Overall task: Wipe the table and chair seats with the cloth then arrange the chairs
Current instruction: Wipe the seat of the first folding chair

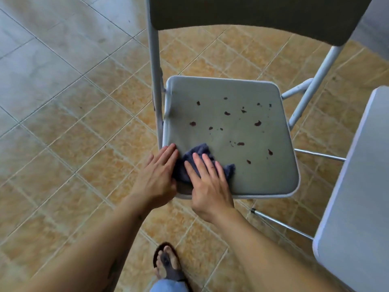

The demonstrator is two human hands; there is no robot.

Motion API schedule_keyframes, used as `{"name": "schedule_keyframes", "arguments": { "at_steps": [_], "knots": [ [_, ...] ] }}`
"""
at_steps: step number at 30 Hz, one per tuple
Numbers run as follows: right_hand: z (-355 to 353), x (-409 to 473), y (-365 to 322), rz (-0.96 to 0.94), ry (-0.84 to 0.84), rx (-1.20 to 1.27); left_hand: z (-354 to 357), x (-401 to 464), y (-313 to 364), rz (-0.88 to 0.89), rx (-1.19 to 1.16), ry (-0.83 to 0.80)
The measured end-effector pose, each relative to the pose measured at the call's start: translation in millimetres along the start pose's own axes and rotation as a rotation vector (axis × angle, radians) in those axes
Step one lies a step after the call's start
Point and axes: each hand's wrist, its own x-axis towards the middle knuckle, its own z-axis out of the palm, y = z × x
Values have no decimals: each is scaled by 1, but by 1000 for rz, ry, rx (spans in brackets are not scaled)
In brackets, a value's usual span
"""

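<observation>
A folding chair stands in front of me, its grey seat (248, 169) dotted with several dark reddish spots (257, 123). A crumpled dark blue cloth (193, 153) lies on the seat's near left corner. My right hand (207, 184) presses flat on the cloth, fingers spread. My left hand (157, 175) rests on the seat's left front edge beside the cloth, its fingers touching the cloth's left side. The chair's dark backrest (252, 15) fills the top of the view.
The white table edge (355, 186) runs down the right side, close to the chair. The chair's metal legs (282, 225) reach toward it. Tan tiled floor (63, 123) spreads to the left. My sandalled foot (168, 264) stands below the seat.
</observation>
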Motion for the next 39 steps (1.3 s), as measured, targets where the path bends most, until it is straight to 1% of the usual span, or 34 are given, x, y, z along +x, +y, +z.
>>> {"name": "schedule_keyframes", "arguments": {
  "at_steps": [2, 5, 7, 10, 12, 14, 15, 17, 19, 22, 23, 25, 27, 29, 31, 34, 35, 37, 39],
  "knots": [
    [-5, -2, 11, -25, 10, -40, 2, 1, 2, -44, -145, 35],
    [-11, -11, 42, -25, 12, -98, 4, -1, 3, -61, -181, 40],
    [-15, -26, 77, 88, 38, -108, 5, -2, 4, -62, -149, 23],
    [-28, -50, 137, 392, 99, -45, 3, -2, 8, -65, -80, 28],
    [-36, -51, 156, 473, 146, 10, 4, -1, 10, -82, -24, 44],
    [-41, -37, 149, 479, 262, 93, 5, 2, 17, -107, 6, 96],
    [-43, -29, 138, 448, 318, 130, 6, 5, 21, -129, 6, 134],
    [-44, -14, 109, 295, 362, 189, 10, 13, 31, -178, -20, 206],
    [-39, -3, 81, 94, 292, 204, 17, 24, 40, -231, -52, 252],
    [-22, 8, 64, -147, 97, 120, 32, 38, 44, -279, -64, 302],
    [-17, 10, 68, -206, 61, 91, 36, 40, 44, -284, -54, 317],
    [-11, 15, 89, -296, 53, 60, 43, 42, 44, -285, -36, 350],
    [-13, 19, 115, -356, 82, 26, 44, 42, 44, -278, -41, 376],
    [-17, 24, 142, -372, 136, -12, 44, 43, 45, -275, -50, 384],
    [-26, 28, 173, -278, 194, -45, 43, 43, 45, -278, -42, 386],
    [-40, 31, 220, 13, 299, -32, 45, 43, 46, -295, -12, 384],
    [-43, 31, 229, 84, 332, -19, 45, 43, 47, -300, -4, 386],
    [-41, 35, 227, 184, 413, 35, 45, 44, 47, -306, 0, 392],
    [-36, 42, 198, 237, 483, 143, 44, 44, 48, -307, 4, 398]
  ]
}}
